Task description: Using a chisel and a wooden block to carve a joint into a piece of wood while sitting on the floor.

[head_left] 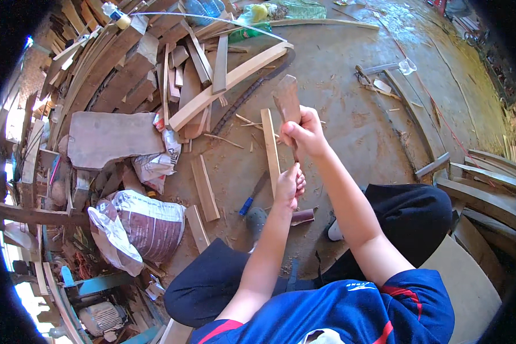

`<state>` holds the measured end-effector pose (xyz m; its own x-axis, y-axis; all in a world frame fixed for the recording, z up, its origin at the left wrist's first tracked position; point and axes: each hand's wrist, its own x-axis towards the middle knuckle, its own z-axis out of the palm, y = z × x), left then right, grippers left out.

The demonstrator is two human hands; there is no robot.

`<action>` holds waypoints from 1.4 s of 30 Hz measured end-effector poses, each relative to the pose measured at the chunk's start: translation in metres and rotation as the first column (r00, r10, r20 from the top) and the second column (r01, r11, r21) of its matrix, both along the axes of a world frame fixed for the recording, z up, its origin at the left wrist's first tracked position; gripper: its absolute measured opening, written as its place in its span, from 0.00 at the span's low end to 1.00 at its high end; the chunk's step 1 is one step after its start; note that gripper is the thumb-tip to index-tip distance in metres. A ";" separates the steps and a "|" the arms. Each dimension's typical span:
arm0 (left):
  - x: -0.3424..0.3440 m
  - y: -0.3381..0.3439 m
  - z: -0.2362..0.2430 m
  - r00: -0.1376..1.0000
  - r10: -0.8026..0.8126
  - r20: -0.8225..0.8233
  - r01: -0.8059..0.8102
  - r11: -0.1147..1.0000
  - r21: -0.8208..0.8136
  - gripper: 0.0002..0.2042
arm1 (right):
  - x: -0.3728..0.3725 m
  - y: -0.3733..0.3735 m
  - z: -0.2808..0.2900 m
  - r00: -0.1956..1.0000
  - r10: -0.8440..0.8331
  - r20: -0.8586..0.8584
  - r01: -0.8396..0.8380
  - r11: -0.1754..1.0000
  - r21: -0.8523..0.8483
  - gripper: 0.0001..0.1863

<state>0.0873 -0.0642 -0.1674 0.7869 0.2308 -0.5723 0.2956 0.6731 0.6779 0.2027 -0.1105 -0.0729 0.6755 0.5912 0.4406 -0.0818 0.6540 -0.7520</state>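
Note:
Both my hands are closed around one brown shaped piece of wood, held upright and slightly tilted in front of me. Its broad flared end points away from me, and it narrows toward my body. My right hand wraps the middle, thumb lying along the wood. Closer to me, my left hand grips the thin end, which is mostly hidden by the fingers. On the floor to the left of my left hand lies a blue-handled tool with a dark blade. A curled brown sheet lies by my feet.
A pale wooden strip and short boards lie on the floor. Stacked timber, a flat slab and a sack crowd the left. More planks lie at right, near a metal-headed hammer-like tool.

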 end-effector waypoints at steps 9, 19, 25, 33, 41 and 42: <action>0.002 -0.016 -0.009 0.980 0.132 0.151 -0.143 0.988 0.063 0.20 | 0.011 0.003 -0.004 0.995 0.010 0.100 -0.009 1.000 -0.015 0.17; 0.016 -0.023 -0.029 0.925 0.186 0.331 -0.231 0.967 0.104 0.21 | 0.025 0.000 -0.006 0.994 -0.059 0.097 0.061 0.998 -0.021 0.19; 0.019 -0.006 -0.021 0.964 0.166 0.205 -0.189 0.977 0.098 0.19 | 0.016 0.013 -0.006 0.984 -0.145 0.108 0.153 0.986 -0.072 0.19; 0.002 0.029 -0.018 0.970 0.224 0.092 -0.221 0.974 -0.042 0.16 | 0.007 0.008 -0.009 0.946 -0.304 0.114 0.316 0.942 -0.113 0.15; -0.110 0.111 -0.190 0.698 0.681 -0.221 -0.044 0.349 0.936 0.08 | -0.022 0.009 -0.009 0.918 -0.376 0.125 0.373 0.927 0.047 0.11; -0.105 0.088 -0.193 0.700 0.652 -0.291 0.160 0.253 0.954 0.12 | -0.008 -0.008 -0.020 0.885 -0.441 0.153 0.445 0.896 0.008 0.12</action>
<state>-0.0172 0.0237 -0.3600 0.1898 0.9805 -0.0502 0.7865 -0.1212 0.6056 0.1951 -0.1182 -0.0931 0.7985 0.2585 0.5437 0.3243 0.5761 -0.7503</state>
